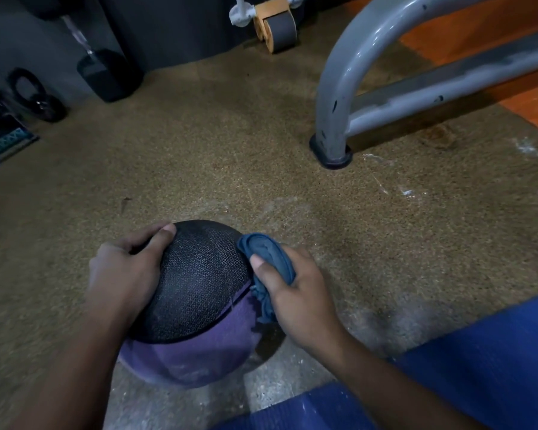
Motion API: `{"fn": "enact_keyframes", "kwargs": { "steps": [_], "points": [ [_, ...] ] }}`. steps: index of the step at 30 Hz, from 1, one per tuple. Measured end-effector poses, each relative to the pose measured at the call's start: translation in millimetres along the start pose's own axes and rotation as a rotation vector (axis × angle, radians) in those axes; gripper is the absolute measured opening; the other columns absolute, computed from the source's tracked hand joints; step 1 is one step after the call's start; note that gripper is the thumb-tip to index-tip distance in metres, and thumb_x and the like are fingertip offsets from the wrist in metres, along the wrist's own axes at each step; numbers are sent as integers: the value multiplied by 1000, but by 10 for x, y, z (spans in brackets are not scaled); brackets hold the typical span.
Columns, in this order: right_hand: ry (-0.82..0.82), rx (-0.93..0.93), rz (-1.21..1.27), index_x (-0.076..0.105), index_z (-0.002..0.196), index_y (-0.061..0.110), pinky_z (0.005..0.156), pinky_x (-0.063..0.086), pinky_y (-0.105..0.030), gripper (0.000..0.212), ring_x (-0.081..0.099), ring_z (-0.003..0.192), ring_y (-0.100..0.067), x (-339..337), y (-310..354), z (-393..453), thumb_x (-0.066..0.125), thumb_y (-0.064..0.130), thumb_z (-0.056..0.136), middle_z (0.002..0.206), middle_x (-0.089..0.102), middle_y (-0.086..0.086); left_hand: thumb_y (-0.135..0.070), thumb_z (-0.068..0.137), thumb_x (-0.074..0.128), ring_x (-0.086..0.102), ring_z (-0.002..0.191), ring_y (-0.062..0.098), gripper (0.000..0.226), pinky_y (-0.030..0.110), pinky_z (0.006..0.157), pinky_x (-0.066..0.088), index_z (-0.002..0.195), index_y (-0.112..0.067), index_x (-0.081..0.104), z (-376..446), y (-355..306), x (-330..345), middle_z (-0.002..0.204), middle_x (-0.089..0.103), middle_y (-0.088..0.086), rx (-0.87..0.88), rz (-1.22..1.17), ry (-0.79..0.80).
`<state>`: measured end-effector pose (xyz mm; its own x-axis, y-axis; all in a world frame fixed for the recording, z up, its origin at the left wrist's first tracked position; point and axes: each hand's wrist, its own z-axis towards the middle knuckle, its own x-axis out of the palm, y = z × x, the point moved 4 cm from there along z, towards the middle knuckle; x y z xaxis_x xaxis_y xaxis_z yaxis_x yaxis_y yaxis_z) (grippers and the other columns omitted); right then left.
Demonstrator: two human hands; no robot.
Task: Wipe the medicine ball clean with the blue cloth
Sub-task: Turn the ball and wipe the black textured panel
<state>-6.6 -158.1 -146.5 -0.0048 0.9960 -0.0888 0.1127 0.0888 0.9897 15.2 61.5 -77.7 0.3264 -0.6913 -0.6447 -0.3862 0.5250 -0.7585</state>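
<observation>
A black and purple textured medicine ball (199,293) rests on the speckled brown floor in the lower middle of the view. My left hand (125,271) lies flat against the ball's left side, fingers curled over its top. My right hand (292,287) grips a bunched blue cloth (267,262) and presses it against the ball's upper right side. Part of the cloth hangs down between my palm and the ball.
A grey metal frame leg (333,131) stands on the floor at the upper right. A blue mat (448,383) lies at the lower right. A dumbbell (103,72), black straps (28,94) and a small roller (277,26) sit along the dark back wall.
</observation>
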Motion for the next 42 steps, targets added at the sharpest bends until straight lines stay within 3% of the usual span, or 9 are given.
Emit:
{"fn": "enact_keyframes", "kwargs": {
  "steps": [5,10,13,19,24,27,31,36,42],
  "points": [
    [-2,128,-2,73,94,22,69,53,-30,20,68,80,-16,1,-181,298,61,38,95,86,73,0,-55,84,65,58,113,14,24,34,101,42,104,-44,74,-69,12,-5,116,69,-12,10,10,-37],
    [40,359,109,68,92,29,74,54,-24,15,68,80,-10,-13,-524,198,57,36,98,95,73,-1,-62,80,62,58,116,16,23,37,102,44,98,-52,71,-31,-70,84,119,69,-15,23,72,-18],
    [-13,233,133,70,88,31,86,56,-47,17,70,88,-22,-46,-379,-4,59,43,93,97,73,-7,-57,84,63,58,116,17,14,37,101,44,93,-51,72,32,-132,116,119,69,-13,30,98,4],
    [82,-58,-226,59,79,33,72,46,-34,22,60,80,-14,-36,240,212,58,52,90,85,61,5,-51,86,65,58,115,11,13,37,105,42,96,-47,74,37,-85,55,113,69,-18,53,48,31],
    [125,211,-107,70,88,25,83,54,-36,22,68,84,-18,118,-193,735,62,45,92,87,72,4,-51,86,65,58,115,12,19,34,102,42,102,-46,74,-51,35,-25,116,69,-15,35,6,-25],
    [168,344,-74,69,97,25,70,50,-27,21,67,85,-17,102,-427,508,57,42,97,90,70,3,-50,87,63,58,116,14,17,33,100,41,100,-47,73,-19,41,-49,118,69,-13,23,28,-30],
    [71,90,-117,67,88,26,77,55,-40,20,66,77,-18,-17,-164,138,60,43,94,80,69,4,-47,89,63,59,114,11,13,34,104,41,97,-45,73,41,57,-62,114,70,-13,26,29,-13],
    [162,-143,-370,62,89,31,71,42,-29,24,56,80,-10,128,510,239,56,54,92,91,55,8,-50,89,61,57,115,10,17,29,99,38,101,-46,73,-4,64,-63,116,70,-15,67,61,-16],
    [153,215,-127,71,97,24,74,46,-28,20,68,88,-20,154,-105,791,61,40,94,90,71,3,-51,88,61,56,119,11,19,28,101,37,103,-47,73,-30,35,-4,119,69,-15,68,65,-26]
  ]
}}
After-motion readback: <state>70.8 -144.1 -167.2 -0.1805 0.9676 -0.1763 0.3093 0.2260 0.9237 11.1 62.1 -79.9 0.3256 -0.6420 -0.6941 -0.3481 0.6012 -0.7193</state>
